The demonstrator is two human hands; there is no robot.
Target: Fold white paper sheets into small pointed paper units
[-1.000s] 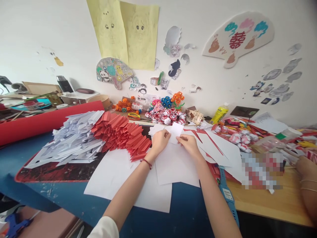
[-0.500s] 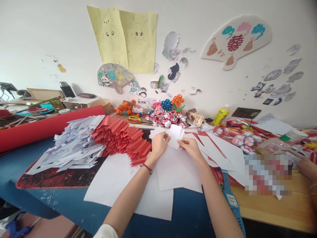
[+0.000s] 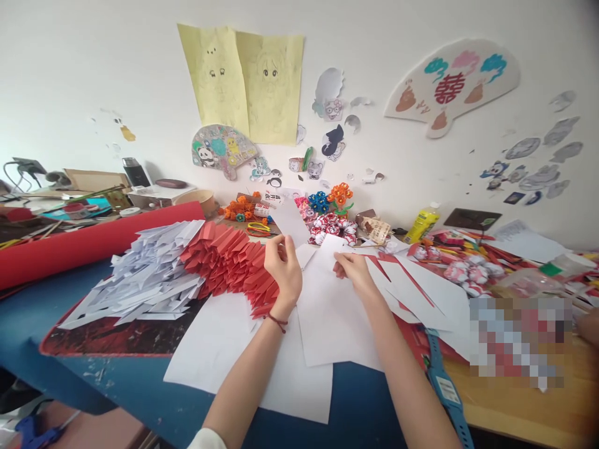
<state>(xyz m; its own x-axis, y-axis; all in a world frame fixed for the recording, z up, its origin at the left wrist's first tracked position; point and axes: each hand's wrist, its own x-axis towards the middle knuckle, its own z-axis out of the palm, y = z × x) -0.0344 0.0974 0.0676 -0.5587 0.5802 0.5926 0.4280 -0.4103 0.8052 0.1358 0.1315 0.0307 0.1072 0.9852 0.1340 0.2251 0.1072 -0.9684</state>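
My left hand [image 3: 283, 268] is raised over the white sheets, its fingers closed on a small rectangular piece of white paper [image 3: 289, 221] that stands up above them. To its right, my right hand [image 3: 353, 272] is closed in a pinch, fingertips at the edge of another small white paper piece [image 3: 330, 251]. Large white sheets [image 3: 334, 330] lie overlapping beneath both hands. Just left of my left hand is a heap of red folded paper pieces [image 3: 229, 259], and beyond it a heap of white folded pieces [image 3: 159, 268].
A red roll [image 3: 93, 240] lies at the left. Paper flowers [image 3: 332, 227] and a yellow bottle [image 3: 422, 222] stand along the wall. At the right are cut white sheets [image 3: 416, 293], a blue watch [image 3: 447, 386] beside my forearm, and part of another person's hand [image 3: 588, 327].
My hands have moved apart from the one small paper they both held. My left hand has shifted left and now holds a paper piece upright. The view has turned slightly left.
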